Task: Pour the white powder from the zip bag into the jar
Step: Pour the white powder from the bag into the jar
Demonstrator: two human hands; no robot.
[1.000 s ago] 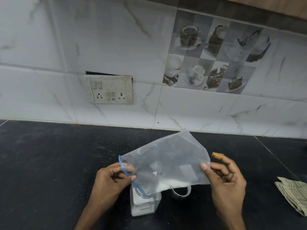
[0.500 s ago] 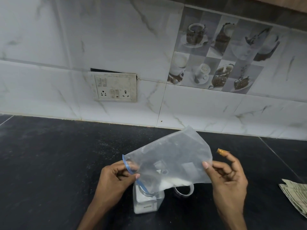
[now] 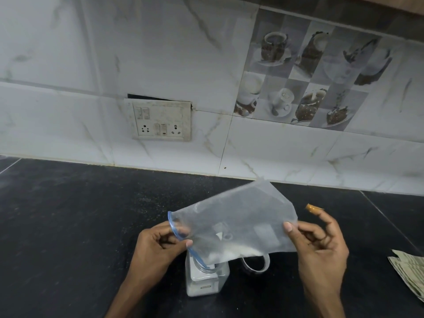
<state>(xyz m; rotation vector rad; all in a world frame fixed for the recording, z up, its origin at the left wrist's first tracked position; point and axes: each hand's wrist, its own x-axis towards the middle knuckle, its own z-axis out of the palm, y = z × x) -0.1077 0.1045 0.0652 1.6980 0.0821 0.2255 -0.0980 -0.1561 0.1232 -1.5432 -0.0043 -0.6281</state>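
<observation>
A clear zip bag (image 3: 236, 216) with a blue zip strip is held tilted over a small square clear jar (image 3: 206, 282) on the black counter. My left hand (image 3: 158, 251) pinches the bag's open mouth, which dips into the jar's neck. My right hand (image 3: 321, 251) grips the bag's raised far edge between thumb and fingers. White powder (image 3: 234, 251) lies along the bag's lower edge, sloping toward the jar. The jar holds white powder at its bottom.
A clear round lid (image 3: 254, 263) lies on the counter just right of the jar. A folded striped cloth (image 3: 410, 269) sits at the right edge. A switch and socket plate (image 3: 160, 120) is on the tiled wall behind.
The bag's raised end has tipped a little higher and the powder has slid toward the mouth. Both hands keep their grips; the camera view has shifted slightly.
</observation>
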